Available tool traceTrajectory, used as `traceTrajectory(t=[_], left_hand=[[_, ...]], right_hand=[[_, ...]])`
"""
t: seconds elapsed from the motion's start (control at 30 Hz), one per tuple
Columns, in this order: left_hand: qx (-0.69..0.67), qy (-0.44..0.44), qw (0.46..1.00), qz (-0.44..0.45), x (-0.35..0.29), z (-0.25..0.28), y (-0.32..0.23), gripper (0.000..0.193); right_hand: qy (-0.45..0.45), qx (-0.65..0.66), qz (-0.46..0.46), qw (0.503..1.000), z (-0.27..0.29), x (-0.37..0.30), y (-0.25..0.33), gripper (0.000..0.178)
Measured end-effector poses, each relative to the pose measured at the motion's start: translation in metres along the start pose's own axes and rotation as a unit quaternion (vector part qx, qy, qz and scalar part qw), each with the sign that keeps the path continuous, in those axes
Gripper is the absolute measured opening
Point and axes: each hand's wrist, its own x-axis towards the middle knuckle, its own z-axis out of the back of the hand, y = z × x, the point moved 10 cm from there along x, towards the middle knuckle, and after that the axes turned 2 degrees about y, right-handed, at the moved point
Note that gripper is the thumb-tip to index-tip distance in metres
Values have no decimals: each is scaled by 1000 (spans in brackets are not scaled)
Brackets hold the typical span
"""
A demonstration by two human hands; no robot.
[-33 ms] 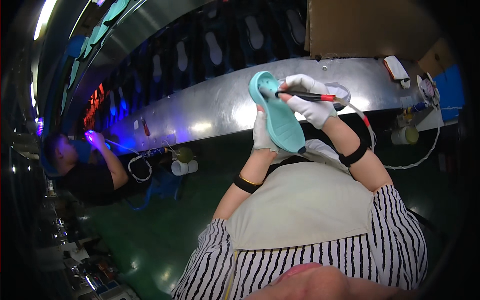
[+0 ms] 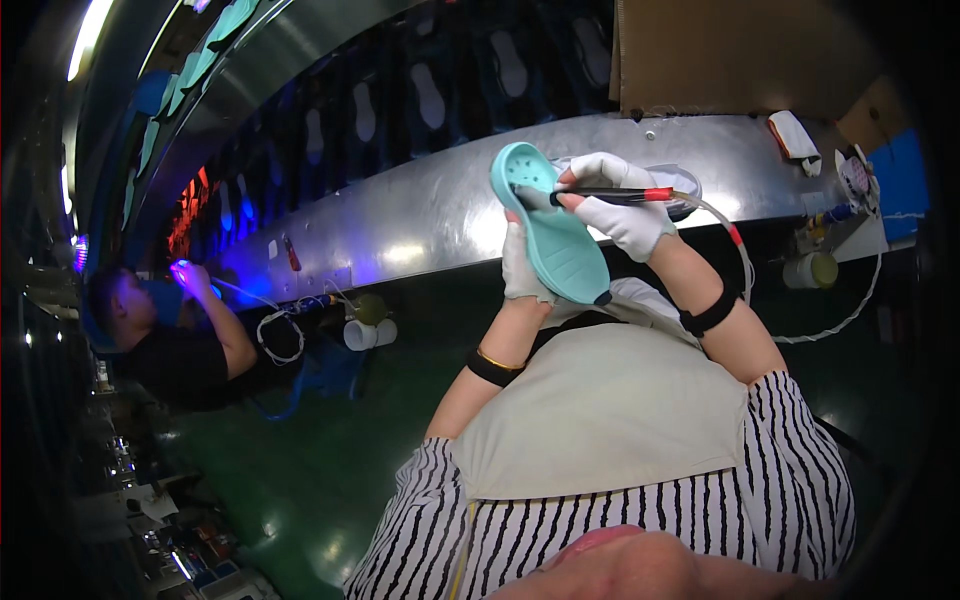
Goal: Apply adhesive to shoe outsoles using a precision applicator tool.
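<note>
1. A teal, shoe-shaped, rubbery-looking sole (image 2: pixel 568 255) is held in the air, near a long, shiny metal bench (image 2: pixel 400 240).
2. Its side is gripped by the white-gloved left hand (image 2: pixel 524 265).
3. A thin, black-and-red brush (image 2: pixel 615 194) is pinched by the white-gloved right hand (image 2: pixel 622 208), its tip at the holed end.
4. Brushing seems part-way; how much is done or left cannot be told.

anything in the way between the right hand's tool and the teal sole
Nothing visible: the brush-like tool in the right hand has its grey tip over the teal sole. The left hand holds the sole's left side, and the tool's tube runs off right.
</note>
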Motion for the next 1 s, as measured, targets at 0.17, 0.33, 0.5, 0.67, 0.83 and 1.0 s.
traceTrajectory(t=[0.17, 0.33, 0.5, 0.67, 0.83, 1.0], left_hand=[[43, -46, 997, -47, -1, 3, -13, 48], [-55, -23, 995, -75, 14, 10, -19, 60], [-109, 34, 992, -52, 12, -5, -27, 58], [-71, 2, 994, -79, 18, 8, -38, 59], [-117, 31, 991, -63, 14, -4, -43, 61], [-108, 12, 993, -54, 4, -32, -42, 68]], right_hand=[[-4, 35, 34, 999, 2, -2, 4, 19], [50, -241, 207, 947, -26, -25, 42, 15], [63, -133, 118, 982, -16, -26, 27, 13], [96, -166, 154, 969, -31, -35, 32, 15], [44, 10, -82, 996, -7, -29, -16, 10], [-28, 47, -19, 998, 15, -16, -9, 8]])
